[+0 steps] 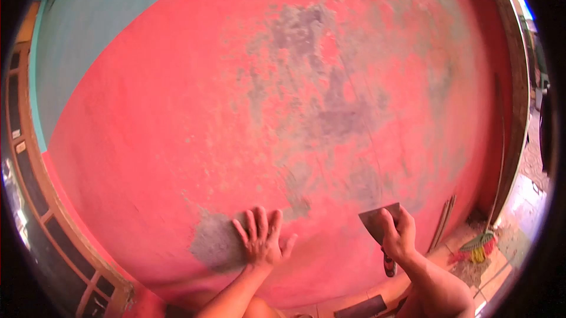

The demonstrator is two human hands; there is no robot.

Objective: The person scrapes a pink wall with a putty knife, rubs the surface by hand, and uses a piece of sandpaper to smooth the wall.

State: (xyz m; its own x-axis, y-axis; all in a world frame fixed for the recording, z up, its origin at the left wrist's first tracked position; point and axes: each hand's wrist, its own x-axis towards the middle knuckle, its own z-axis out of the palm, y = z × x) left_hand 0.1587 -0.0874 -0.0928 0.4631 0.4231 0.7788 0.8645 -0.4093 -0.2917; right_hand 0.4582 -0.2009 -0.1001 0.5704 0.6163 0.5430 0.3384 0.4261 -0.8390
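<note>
Spread fingers mark my left hand [261, 240], which is at the lower part of the red wall [147, 159], beside and partly over a grey bare patch [215, 241]. Nothing is in it. To the right, my right hand [398, 235] is closed around a scraper with a flat, dark metal blade [377, 220]. The blade points up and left, and the handle's end sticks out below the hand. Larger patches of worn paint and grey plaster [339, 120] cover the middle and upper right of the wall.
A broom [480, 241] with green, red and yellow bristles stands at the right corner. Thin wooden sticks [442, 223] lean on the wall nearby. Debris lies on the tiled floor, and a dark flat piece [361, 307] is at the bottom. A wood-framed window [56, 223] borders the left.
</note>
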